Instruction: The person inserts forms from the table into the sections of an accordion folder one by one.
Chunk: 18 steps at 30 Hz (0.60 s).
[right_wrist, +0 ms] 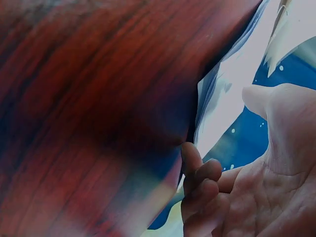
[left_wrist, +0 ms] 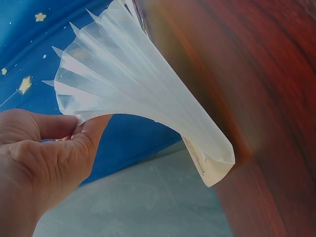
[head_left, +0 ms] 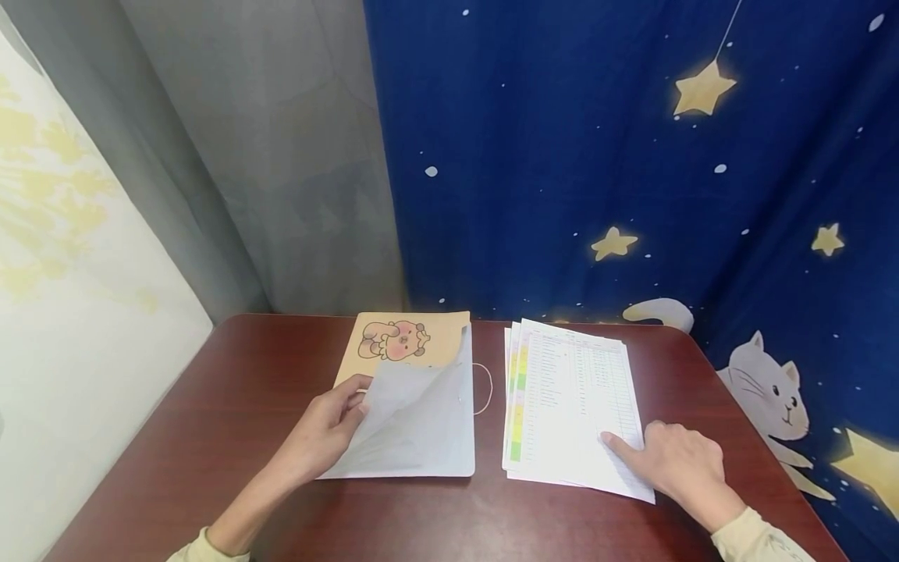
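An expanding file folder with a tan bear-printed cover lies on the table, its elastic loop sticking out on the right. Its translucent pockets fan out, and one corner of them is pinched between the thumb and fingers of my left hand, which lifts and bends that side. To the right lies a stack of printed sheets with coloured strips along the left edges. My right hand is at the stack's right edge: the thumb lies over the top sheet, while loosely bent fingers rest beside the edge.
The dark red wooden table has rounded far corners. Right behind it hang a grey curtain and a blue one with stars and a cat. A pale patterned surface stands on the left.
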Tool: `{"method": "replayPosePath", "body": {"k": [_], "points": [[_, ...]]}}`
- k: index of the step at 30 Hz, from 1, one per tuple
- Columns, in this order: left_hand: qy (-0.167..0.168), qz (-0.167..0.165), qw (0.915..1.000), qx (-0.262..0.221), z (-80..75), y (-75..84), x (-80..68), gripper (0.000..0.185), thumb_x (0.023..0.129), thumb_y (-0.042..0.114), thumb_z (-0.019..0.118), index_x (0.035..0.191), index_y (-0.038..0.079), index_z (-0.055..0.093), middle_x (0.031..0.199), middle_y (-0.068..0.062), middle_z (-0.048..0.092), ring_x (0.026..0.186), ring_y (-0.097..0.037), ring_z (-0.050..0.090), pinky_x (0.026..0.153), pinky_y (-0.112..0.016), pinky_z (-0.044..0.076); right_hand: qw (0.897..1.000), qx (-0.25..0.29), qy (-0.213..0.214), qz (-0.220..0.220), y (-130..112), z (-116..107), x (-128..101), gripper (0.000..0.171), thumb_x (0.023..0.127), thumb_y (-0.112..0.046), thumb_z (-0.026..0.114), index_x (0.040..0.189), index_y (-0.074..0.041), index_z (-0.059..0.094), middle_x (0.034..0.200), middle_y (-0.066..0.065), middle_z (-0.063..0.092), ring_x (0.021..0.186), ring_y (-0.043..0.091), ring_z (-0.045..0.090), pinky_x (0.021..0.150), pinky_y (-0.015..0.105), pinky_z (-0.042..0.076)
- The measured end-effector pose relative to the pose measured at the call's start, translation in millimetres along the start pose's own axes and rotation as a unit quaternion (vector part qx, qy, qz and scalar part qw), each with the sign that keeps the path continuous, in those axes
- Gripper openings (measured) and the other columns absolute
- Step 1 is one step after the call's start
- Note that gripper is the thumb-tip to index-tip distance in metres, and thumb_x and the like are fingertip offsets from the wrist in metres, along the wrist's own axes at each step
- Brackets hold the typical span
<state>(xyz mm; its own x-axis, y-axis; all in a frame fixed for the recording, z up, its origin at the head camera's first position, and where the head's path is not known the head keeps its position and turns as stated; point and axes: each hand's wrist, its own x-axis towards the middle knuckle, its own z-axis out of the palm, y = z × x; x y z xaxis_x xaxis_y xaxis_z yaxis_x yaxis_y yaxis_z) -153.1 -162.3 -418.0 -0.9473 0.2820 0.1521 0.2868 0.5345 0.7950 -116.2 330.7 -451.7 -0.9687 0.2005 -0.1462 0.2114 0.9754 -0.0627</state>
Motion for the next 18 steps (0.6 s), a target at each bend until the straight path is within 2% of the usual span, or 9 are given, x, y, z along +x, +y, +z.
{"method": "replayPosePath", "body": {"k": [7,14,16,18], "points": [[0.009,0.0,0.9999,0.01,-1.7,0.7,0.1,0.03,0.102,-0.003,0.058,0.13,0.006,0.065,0.07,0.006,0.045,0.062,-0.003,0.042,0.061,-0.024,0.041,1.0,0.009,0.005,-0.013,3.3,0.6,-4.7,0.076,0.086,-0.08,0.064,0.084,-0.004,0.066,0.061,0.008,0.048,0.055,0.024,0.046,0.05,0.034,0.034],[0.008,0.006,0.9998,0.015,-2.2,-0.4,0.0,0.03,0.102,-0.003,0.058,0.129,0.009,0.065,0.067,0.008,0.038,0.057,-0.002,0.033,0.056,-0.025,0.036,1.0,0.019,0.008,-0.011,4.2,1.3,-6.3,0.073,0.085,-0.077,0.068,0.081,-0.005,0.064,0.06,0.007,0.048,0.054,0.023,0.044,0.05,0.033,0.033],[0.007,0.011,0.9998,0.014,-2.0,-1.0,0.0,0.031,0.102,-0.003,0.058,0.129,0.009,0.065,0.067,0.008,0.039,0.058,-0.002,0.035,0.057,-0.025,0.037,1.0,0.025,0.006,-0.01,5.1,1.5,-6.7,0.069,0.086,-0.074,0.069,0.079,-0.006,0.063,0.061,0.007,0.048,0.054,0.023,0.044,0.05,0.033,0.033],[0.012,0.016,0.9997,0.014,-2.0,-1.4,-0.1,0.031,0.102,-0.004,0.058,0.129,0.009,0.065,0.071,0.008,0.049,0.062,-0.002,0.042,0.061,-0.024,0.04,0.999,0.033,0.003,-0.012,6.2,1.9,-6.9,0.063,0.088,-0.068,0.071,0.079,-0.007,0.062,0.061,0.007,0.048,0.055,0.023,0.045,0.05,0.032,0.034]]}}
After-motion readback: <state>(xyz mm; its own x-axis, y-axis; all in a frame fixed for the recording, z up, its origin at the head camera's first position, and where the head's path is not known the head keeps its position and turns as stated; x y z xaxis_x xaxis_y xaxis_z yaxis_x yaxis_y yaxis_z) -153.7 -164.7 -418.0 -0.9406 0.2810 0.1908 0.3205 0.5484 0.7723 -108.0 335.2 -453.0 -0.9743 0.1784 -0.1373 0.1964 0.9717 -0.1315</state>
